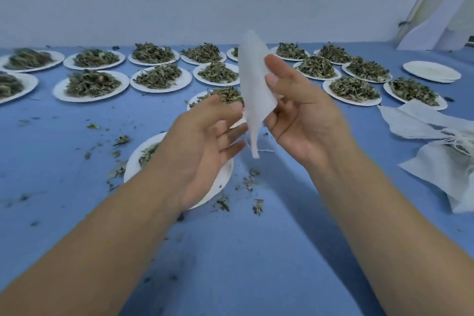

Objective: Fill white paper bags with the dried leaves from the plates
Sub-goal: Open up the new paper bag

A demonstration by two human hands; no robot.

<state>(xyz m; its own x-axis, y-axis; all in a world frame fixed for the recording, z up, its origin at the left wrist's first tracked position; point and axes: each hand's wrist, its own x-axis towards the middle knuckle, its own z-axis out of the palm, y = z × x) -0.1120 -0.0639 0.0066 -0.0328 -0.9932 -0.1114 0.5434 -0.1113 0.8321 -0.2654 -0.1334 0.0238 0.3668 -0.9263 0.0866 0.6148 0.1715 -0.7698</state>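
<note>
Just the head cam here; the white paper bag [255, 79] is up in the air between both hands, over the middle of the blue desk [243, 251], flat and not yet opened as far as I can see; the right hand [302, 120] has it, grip pinched narrow with the thumb on the bag's edge and the fingers behind; the left hand [205, 141] hangs loose with relaxed fingers right next to the bag's lower end, holding nothing, though I can't tell if it's touching; under it sits the near plate [223, 183] with only a few dried leaves [148, 152] left on it. My guess is the step is getting the mouth open; I'd rub the two layers apart with the left fingers, keep the right pinch on one layer only, then hold the bag low over the plate so less spills, since there are already leaf crumbs [250, 182] all over the desk. Loads of heaped plates [59, 90] are waiting at the back, one empty plate [431, 71] is far right, and a pile of bags [436, 169] lies at the right edge. No brands, labels or writing readable anywhere.
</note>
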